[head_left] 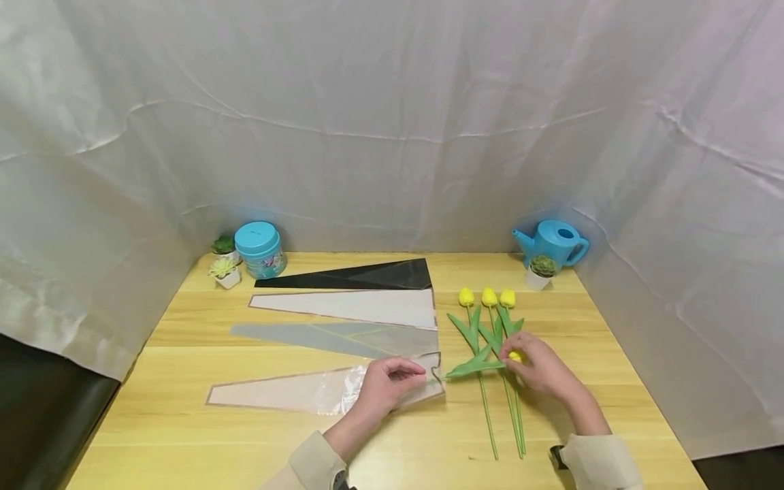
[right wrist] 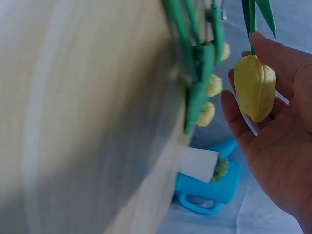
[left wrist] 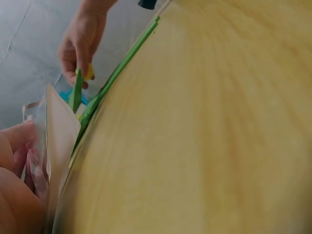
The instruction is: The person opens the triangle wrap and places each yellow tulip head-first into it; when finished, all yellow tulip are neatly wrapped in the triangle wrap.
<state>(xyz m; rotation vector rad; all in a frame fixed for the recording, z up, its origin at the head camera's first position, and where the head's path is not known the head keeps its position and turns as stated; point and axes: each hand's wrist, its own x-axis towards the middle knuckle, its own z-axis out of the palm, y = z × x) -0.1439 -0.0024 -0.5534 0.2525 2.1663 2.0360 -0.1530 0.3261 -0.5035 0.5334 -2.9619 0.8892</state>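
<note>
My right hand (head_left: 540, 366) pinches an artificial yellow tulip (right wrist: 254, 87) by the stem just at its bloom. The tulip lies sideways, its green leaves toward the left and its stem end at the mouth of a clear flower sleeve (head_left: 275, 393) with a pale border. My left hand (head_left: 387, 385) holds that sleeve near its wide right end, and the film bulges open there. How far the stem reaches inside is hard to see. Below the held tulip, three more yellow tulips (head_left: 488, 297) lie side by side on the table, blooms to the back.
Behind the held sleeve lie a grey sleeve (head_left: 275, 331), a white sleeve (head_left: 367, 305) and a black sleeve (head_left: 392, 274). A blue jar (head_left: 260, 252) and two small potted plants (head_left: 226, 272) stand back left. A blue watering can (head_left: 554, 241) and a potted succulent (head_left: 540, 272) stand back right.
</note>
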